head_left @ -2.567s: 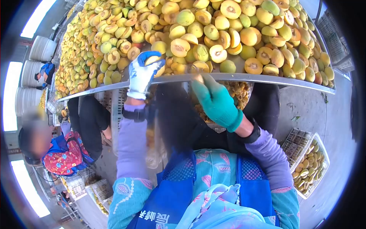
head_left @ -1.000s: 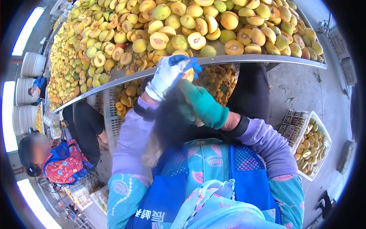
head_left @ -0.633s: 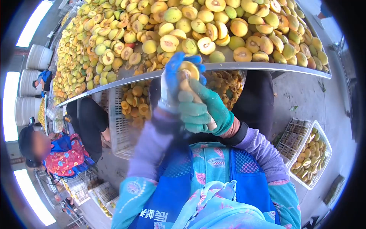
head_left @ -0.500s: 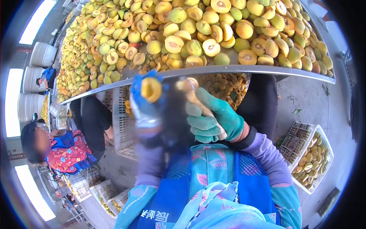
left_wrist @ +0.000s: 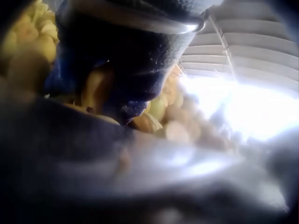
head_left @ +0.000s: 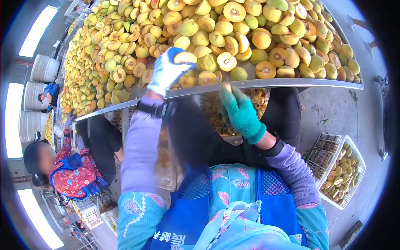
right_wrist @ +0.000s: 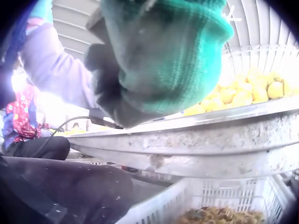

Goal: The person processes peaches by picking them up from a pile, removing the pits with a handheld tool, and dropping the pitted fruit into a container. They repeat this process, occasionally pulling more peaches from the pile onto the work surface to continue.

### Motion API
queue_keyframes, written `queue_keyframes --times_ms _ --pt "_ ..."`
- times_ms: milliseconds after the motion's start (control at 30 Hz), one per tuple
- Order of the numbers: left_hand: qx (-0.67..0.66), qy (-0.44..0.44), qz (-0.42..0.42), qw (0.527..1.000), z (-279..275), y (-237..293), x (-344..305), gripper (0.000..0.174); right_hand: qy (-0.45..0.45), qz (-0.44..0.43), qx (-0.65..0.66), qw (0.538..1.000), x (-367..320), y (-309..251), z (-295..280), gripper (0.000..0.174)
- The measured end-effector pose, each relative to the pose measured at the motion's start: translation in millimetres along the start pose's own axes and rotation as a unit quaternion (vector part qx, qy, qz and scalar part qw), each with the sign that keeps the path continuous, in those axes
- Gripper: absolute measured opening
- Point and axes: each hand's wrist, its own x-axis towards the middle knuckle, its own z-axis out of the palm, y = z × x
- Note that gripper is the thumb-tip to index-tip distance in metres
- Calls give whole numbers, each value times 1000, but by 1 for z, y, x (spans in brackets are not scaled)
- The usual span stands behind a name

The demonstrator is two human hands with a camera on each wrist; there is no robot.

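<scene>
In the head view my left hand (head_left: pixel 166 75), in a white glove with blue fingers, holds a yellow peach half (head_left: pixel 184 57) between thumb and fingers at the near edge of the pile. The left wrist view shows dark blue glove fingers (left_wrist: pixel 135 88) around fruit, partly in shadow. My right hand (head_left: pixel 243 114), in a green knitted glove, grips a wooden-handled tool (head_left: pixel 227 86) with a thin metal loop at its tip, close to the table rim. Its handle end (right_wrist: pixel 96 25) shows beside the glove in the right wrist view.
A metal-rimmed table (head_left: pixel 283 84) bears a large heap of halved peaches (head_left: pixel 166 25). Below it stands a white crate (right_wrist: pixel 238 189) with brownish scraps. Another crate (head_left: pixel 321 164) of peach halves sits on the floor at right. A seated person (head_left: pixel 73 175) works at left.
The hands met over the lap at the peach half, then parted. My left hand, which held a hollowed half, has moved up to the pile and holds another; my right hand has risen towards the rim.
</scene>
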Motion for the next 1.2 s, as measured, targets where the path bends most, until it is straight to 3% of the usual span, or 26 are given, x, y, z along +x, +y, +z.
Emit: queue_keyframes --times_ms 33,67,100,167,200,233,300,400,467,533,633,700,833,900,1000,1067,1133,1167,1200 --pt "-157 -20 -82 984 -10 16 -15 42 6 0 14 1000 6 -11 -5 42" --pt "-227 31 -133 964 -10 35 -32 40 12 0 27 1000 11 -22 -10 36" --pt "-293 12 -189 937 -14 33 -42 39 18 0 41 999 17 -33 -15 30" --pt "-490 18 -153 858 -1 33 -60 43 40 35 67 996 29 -62 -16 23" --pt "-593 6 -153 791 7 37 -66 49 73 -20 43 996 32 -61 -11 26" --pt "-692 -11 -124 711 16 45 -69 52 62 -21 12 998 31 -60 -10 27" --pt "-749 16 -136 648 30 63 -73 55 42 -23 -54 997 29 -56 -11 28" --pt "-607 5 -102 788 42 69 -77 52 37 -18 -110 993 26 -52 -15 30" --pt "-444 -8 34 895 40 56 -76 50 29 -2 -106 994 26 -52 -16 31" --pt "-340 15 108 934 42 50 -79 44 14 24 -72 997 26 -55 -16 31" --pt "-245 88 157 953 40 68 -82 48 31 25 -24 999 24 -48 -8 33" --pt "-97 114 227 962 37 68 -80 48 12 46 -7 999 23 -52 -9 35" --pt "-169 91 211 958 36 65 -82 44 -46 68 24 996 23 -60 -19 37" --pt "-267 54 142 952 38 69 -87 47 -65 -4 -11 998 19 -49 -22 38" --pt "-139 -6 241 961 33 53 -75 33 -67 -52 44 995 16 -33 -14 40" --pt "-136 15 252 958 40 49 -75 31 -77 15 146 986 16 -33 -13 42" --pt "-146 86 258 951 47 51 -73 31 -95 161 279 942 14 -41 -11 44" --pt "-150 122 260 946 51 52 -72 31 -45 80 231 969 12 -38 -3 44" --pt "-279 143 144 938 62 60 -81 29 6 -1 182 983 11 -36 7 44"
